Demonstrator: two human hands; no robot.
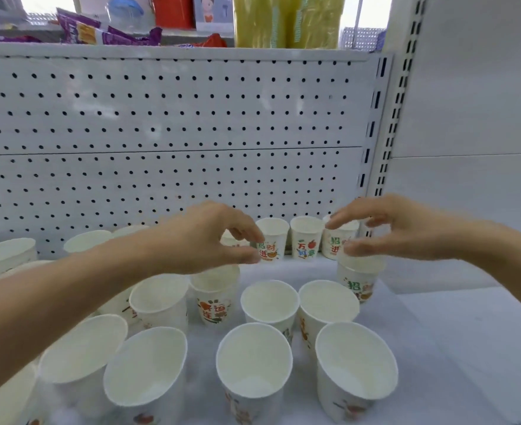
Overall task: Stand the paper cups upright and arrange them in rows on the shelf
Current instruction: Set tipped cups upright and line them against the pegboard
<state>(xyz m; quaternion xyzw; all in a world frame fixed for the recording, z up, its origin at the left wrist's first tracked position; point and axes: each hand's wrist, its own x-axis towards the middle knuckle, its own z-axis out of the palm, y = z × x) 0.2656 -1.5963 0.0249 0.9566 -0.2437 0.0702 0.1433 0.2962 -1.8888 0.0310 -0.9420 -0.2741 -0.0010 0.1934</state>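
Two hands hang over paper cups on a white shelf [467, 348].

The pegboard wall [161, 133] stands at the back of the shelf. Three small cups [306, 237] stand upright in a row right against the pegboard wall. Many more cups stand in front of it, open side up, and the front row of cups [254, 369] is farthest from it. The left hand [204, 237] is just above a cup with orange writing [214, 299]. Its fingers bend down, its thumb is apart from them, and it holds nothing. The right hand [406, 234] is over a cup with green writing [360, 280], near the right end of the pegboard wall. Its fingers are spread and loose. Its thumb is close to the rim, but I cannot tell if it touches. Above the pegboard wall lie purple snack packs [99, 32].
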